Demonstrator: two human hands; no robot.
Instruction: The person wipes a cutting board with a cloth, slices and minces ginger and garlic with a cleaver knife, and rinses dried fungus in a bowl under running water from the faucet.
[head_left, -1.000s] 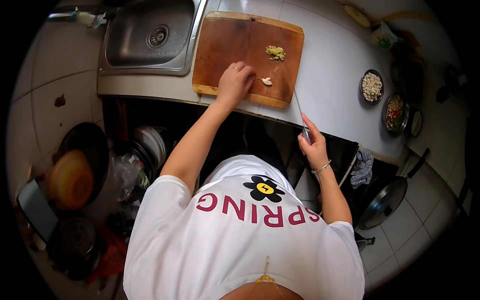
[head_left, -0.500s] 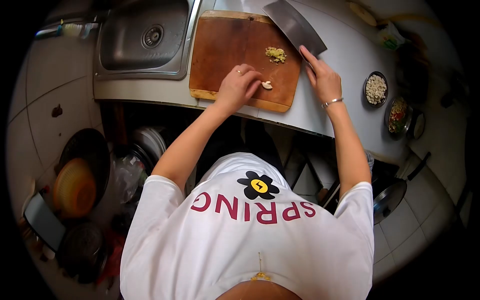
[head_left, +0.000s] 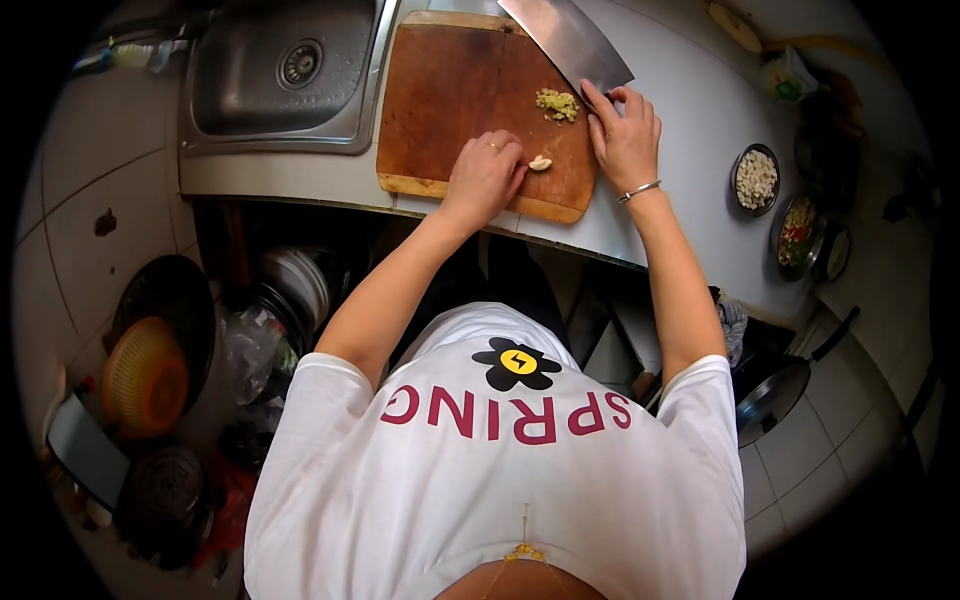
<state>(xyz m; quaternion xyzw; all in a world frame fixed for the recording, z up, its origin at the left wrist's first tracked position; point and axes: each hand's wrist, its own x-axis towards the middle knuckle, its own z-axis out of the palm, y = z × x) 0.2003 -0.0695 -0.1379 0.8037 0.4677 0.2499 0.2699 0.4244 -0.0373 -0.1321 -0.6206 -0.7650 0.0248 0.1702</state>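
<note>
Cleaver [head_left: 570,38] has swung up from the board's near-right corner, where it was 1 s ago, to the far right. Right hand [head_left: 625,135] moves with it, now at the board's right edge. Left hand's fingertips now sit closer to the pale clove [head_left: 541,163] than they did then.

Current state: right hand is closed round the cleaver's handle, mostly hidden under the palm; one finger reaches the near end of the blade. Blade points far-left, broad face visible, crossing the far-right corner of the cutting board [head_left: 450,100] in view. Can't tell if it touches the wood.

Left hand [head_left: 485,178] is over the near part of the board, fingers curled, tips just beside the clove. Contact or pinch: can't tell.

Clove lies on the right half of the board, toward the near edge. Chopped yellowish pile [head_left: 557,105] is on the far side of it, between clove and blade.

Board is on the counter [head_left: 690,130], just right of the metal sink [head_left: 280,95]. Far right on the counter: small bowl [head_left: 760,211] of white diced bits; near-right of that, second bowl [head_left: 792,270] with a red-and-green mix. Black pan [head_left: 775,395] is lower, near right.
</note>
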